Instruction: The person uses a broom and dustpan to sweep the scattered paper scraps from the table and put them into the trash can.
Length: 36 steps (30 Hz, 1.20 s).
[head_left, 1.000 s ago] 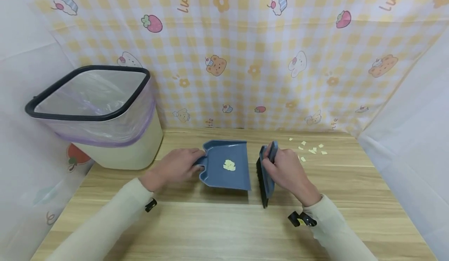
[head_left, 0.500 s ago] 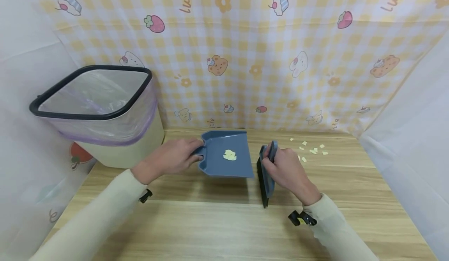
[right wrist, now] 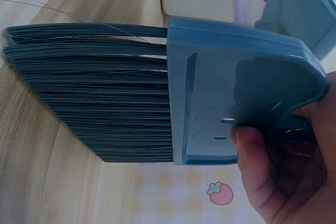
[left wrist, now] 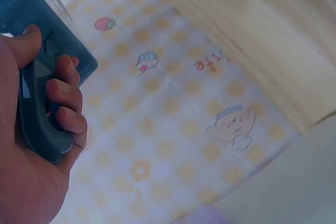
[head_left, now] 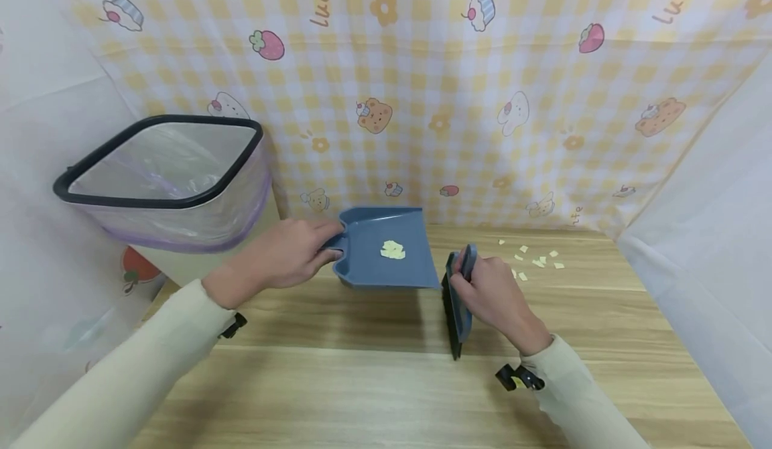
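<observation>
My left hand grips the handle of a blue dustpan, raised over the table with its shadow below. A small heap of pale yellow paper bits lies in the pan. In the left wrist view, my fingers curl round the dustpan's handle. My right hand holds a blue hand brush, its dark bristles turned down at the table, right of the pan's front lip. Behind the right hand, several paper scraps lie scattered.
At the left stands a cream trash bin with a black rim and a clear, purple-edged liner. A yellow checked curtain hangs behind the wooden table. White sheets close off both sides.
My left hand has lifted the dustpan and moved it up and slightly left in the head view, with the paper bits still in it. The right hand and brush have stayed in place.
</observation>
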Each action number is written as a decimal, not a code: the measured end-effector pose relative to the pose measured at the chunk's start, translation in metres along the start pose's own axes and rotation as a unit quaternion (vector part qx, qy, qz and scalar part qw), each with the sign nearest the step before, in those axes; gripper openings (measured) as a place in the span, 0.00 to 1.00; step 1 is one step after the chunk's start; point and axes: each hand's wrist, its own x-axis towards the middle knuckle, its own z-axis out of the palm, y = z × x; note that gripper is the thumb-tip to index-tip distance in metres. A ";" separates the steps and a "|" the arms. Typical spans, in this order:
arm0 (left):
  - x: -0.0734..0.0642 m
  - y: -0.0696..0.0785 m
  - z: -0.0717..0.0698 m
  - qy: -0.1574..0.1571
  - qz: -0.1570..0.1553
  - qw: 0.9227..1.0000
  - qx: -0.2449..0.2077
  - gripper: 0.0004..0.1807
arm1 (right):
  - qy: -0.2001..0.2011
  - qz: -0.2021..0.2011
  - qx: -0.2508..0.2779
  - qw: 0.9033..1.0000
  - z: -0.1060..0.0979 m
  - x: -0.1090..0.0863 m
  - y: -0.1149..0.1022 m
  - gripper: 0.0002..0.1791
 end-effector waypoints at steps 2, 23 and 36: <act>0.000 -0.001 -0.008 0.004 0.000 1.000 0.008 0.14 | 0.000 -0.001 -0.001 1.000 0.000 0.000 0.000 0.09; -0.018 -0.017 -0.082 -0.002 -0.062 0.997 0.049 0.20 | 0.001 -0.001 0.011 1.000 0.001 -0.002 0.001 0.07; -0.053 -0.043 -0.126 0.020 -0.131 0.988 0.084 0.20 | 0.003 -0.010 0.008 1.000 0.001 0.001 0.000 0.08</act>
